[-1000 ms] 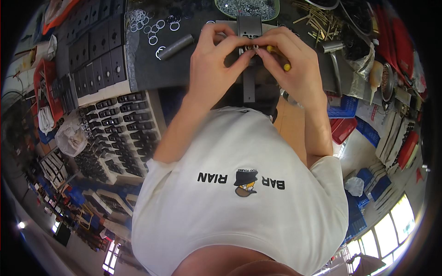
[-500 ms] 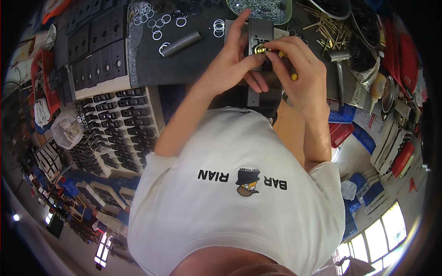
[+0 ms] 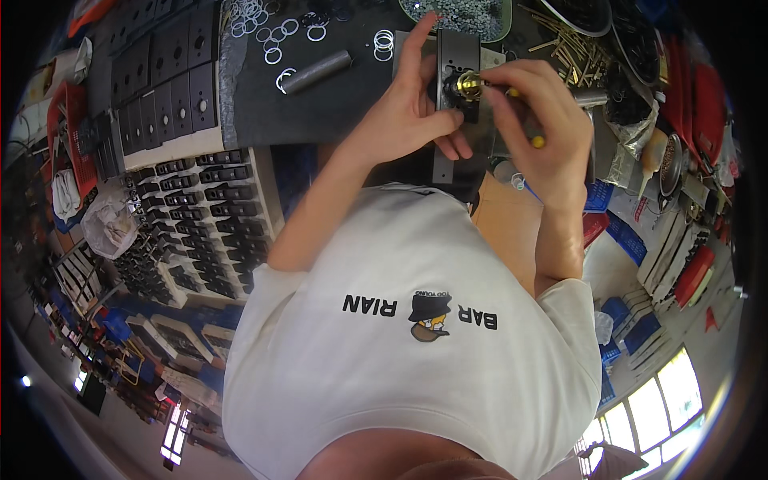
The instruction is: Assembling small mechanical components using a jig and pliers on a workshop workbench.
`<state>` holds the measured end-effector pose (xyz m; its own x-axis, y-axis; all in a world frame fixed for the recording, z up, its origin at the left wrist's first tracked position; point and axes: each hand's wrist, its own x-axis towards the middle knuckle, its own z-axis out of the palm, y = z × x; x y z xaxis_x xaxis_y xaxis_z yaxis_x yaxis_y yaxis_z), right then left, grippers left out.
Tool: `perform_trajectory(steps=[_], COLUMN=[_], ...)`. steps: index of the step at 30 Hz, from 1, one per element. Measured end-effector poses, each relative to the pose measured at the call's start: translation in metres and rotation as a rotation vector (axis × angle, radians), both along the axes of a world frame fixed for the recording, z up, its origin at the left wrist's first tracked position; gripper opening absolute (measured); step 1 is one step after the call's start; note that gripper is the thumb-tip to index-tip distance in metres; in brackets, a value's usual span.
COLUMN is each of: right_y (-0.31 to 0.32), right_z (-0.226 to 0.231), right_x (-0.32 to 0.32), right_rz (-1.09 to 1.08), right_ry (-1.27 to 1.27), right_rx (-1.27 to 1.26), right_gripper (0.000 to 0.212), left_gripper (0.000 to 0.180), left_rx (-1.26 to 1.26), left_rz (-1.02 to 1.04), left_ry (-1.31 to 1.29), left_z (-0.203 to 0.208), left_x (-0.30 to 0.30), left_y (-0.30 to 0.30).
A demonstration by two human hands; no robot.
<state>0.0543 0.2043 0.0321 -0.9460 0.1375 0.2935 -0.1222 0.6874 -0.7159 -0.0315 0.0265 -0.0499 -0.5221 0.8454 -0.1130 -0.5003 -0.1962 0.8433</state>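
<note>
- At the near side of the dark worktable [image 3: 264, 108], I see a dark grey rectangular plate [image 3: 458, 52], standing lengthwise between the person's two hands.
- This plate has a smooth, rather dull surface, with small holes in its middle part and a rounded black opening lower down.
- Over this opening is a gold-coloured ring [image 3: 462, 86], shiny and tilted; I cannot tell whether it is seated in the opening or only lies against it.
- The right hand [image 3: 554, 116] is narrow, pinching the ring at its right side between thumb and forefinger.
- Under its curled fingers two yellow ends [image 3: 538, 142] show; what they belong to is hidden.
- The left hand [image 3: 400, 120] is spread wide: its forefinger points up beside the plate, and its thumb lies toward the plate's lower part. How firmly it presses, I cannot tell.
- Below the left fingers, a narrow dark strip [image 3: 442, 170] comes out toward the person.
- Beyond the plate there is a green-rimmed tray [image 3: 510, 20] with small shiny pieces; to the left lie white rings [image 3: 384, 46] and a grey cylinder [image 3: 320, 72].
</note>
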Motion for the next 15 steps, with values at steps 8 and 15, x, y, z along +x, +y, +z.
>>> perform_trajectory(steps=[8,15], right_y=[-0.007,-0.003], right_z=[-0.019,-0.011], right_x=[0.003,-0.004], right_rz=[-0.010,0.006], right_ry=[-0.050,-0.155], right_rx=[0.053,0.106], right_gripper=[0.017,0.019], left_gripper=[0.100,0.093], left_rx=[-0.180,-0.174], left_rz=[0.033,0.046], left_ry=[-0.059,-0.068], left_z=[0.018,0.013], left_x=[0.002,0.001], left_y=[0.003,0.003])
